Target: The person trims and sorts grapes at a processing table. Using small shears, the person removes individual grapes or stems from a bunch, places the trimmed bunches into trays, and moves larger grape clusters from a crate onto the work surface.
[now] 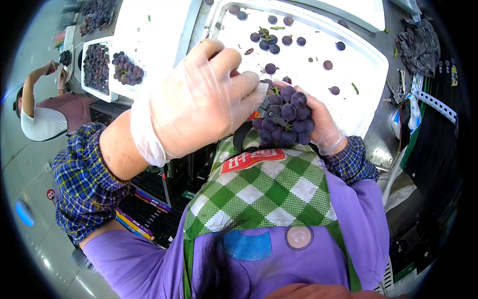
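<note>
My left hand [201,101], in a clear plastic glove, is closed around what appears to be a pair of small snips [274,116]. Only their grey metal blade part with a pivot shows, lying against the grapes; the handle is mostly hidden by my fingers. A bunch of dark purple grapes [287,112] rests in my right hand [323,119], also gloved, which cups it from the side and behind. The bunch is held over the near edge of a white foam tray [373,71], in front of my green checked apron [257,190].
Loose grapes [327,65] and stem bits lie in the tray. To the left, a grape bunch [128,70] sits on a white surface beside a grape-filled box [96,67]. A co-worker [52,108] handles grapes farther left. Crumpled dark plastic [419,46] lies at right.
</note>
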Tool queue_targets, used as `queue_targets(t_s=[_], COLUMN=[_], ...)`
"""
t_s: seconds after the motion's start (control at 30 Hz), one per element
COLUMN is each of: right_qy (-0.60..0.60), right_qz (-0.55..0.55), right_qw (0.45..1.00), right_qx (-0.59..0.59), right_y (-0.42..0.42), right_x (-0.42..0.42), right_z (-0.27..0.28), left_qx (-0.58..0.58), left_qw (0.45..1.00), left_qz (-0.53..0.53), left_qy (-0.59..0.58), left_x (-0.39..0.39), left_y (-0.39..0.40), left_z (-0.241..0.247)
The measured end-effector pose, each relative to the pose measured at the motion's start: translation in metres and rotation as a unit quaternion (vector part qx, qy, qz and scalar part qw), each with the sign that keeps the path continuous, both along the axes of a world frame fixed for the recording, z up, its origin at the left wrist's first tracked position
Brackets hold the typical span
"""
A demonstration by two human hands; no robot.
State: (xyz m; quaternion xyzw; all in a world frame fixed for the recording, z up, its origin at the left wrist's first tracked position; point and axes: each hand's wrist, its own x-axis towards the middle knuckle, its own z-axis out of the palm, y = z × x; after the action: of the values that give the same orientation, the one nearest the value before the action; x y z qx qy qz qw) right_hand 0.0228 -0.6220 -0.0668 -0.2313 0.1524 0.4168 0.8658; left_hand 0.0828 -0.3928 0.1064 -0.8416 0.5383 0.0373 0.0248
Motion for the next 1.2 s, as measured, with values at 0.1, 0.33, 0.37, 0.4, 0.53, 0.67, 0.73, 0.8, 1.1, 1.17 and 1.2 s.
queue_targets(t_s=[0.1, 0.33, 0.37, 0.4, 0.53, 0.67, 0.73, 0.8, 1.1, 1.17, 1.2], right_qy=[0.003, 0.000, 0.008, 0.018, -0.005, -0.085, -0.100, -0.111, -0.144, -0.144, -0.147], right_qz=[-0.005, -0.001, -0.005, -0.003, -0.005, -0.006, -0.004, -0.001, -0.005, -0.009, -0.002], right_qw=[1.000, 1.000, 1.000, 1.000, 0.999, 0.991, 0.988, 0.986, 0.978, 0.977, 0.978], right_qx=[0.014, -0.015, -0.011, -0.014, -0.039, -0.104, -0.116, -0.126, -0.154, -0.155, -0.146], right_y=[0.001, 0.001, 0.001, 0.001, 0.003, 0.005, 0.005, 0.005, 0.002, 0.000, 0.000], right_x=[0.000, 0.001, 0.001, 0.002, 0.004, 0.001, 0.000, 0.000, -0.002, -0.002, -0.002], right_z=[0.000, -0.006, -0.007, -0.007, 0.001, 0.004, 0.006, 0.007, 0.013, 0.011, 0.011], left_qx=[-0.002, -0.104, -0.099, -0.093, -0.057, 0.022, 0.045, 0.061, 0.118, 0.127, 0.127], left_qw=[1.000, 0.976, 0.972, 0.967, 0.912, 0.857, 0.855, 0.859, 0.863, 0.867, 0.868], left_qz=[0.012, 0.133, 0.159, 0.187, 0.319, 0.379, 0.380, 0.378, 0.379, 0.368, 0.368], left_qy=[0.009, 0.138, 0.143, 0.146, 0.250, 0.350, 0.351, 0.341, 0.311, 0.312, 0.309], left_x=[-0.005, -0.007, -0.009, -0.011, -0.024, -0.030, -0.032, -0.029, -0.021, -0.017, -0.019], left_y=[0.005, 0.022, 0.025, 0.028, 0.029, 0.023, 0.020, 0.018, -0.005, -0.010, -0.012], left_z=[-0.002, 0.007, 0.009, 0.012, 0.022, 0.029, 0.028, 0.025, 0.020, 0.019, 0.022])
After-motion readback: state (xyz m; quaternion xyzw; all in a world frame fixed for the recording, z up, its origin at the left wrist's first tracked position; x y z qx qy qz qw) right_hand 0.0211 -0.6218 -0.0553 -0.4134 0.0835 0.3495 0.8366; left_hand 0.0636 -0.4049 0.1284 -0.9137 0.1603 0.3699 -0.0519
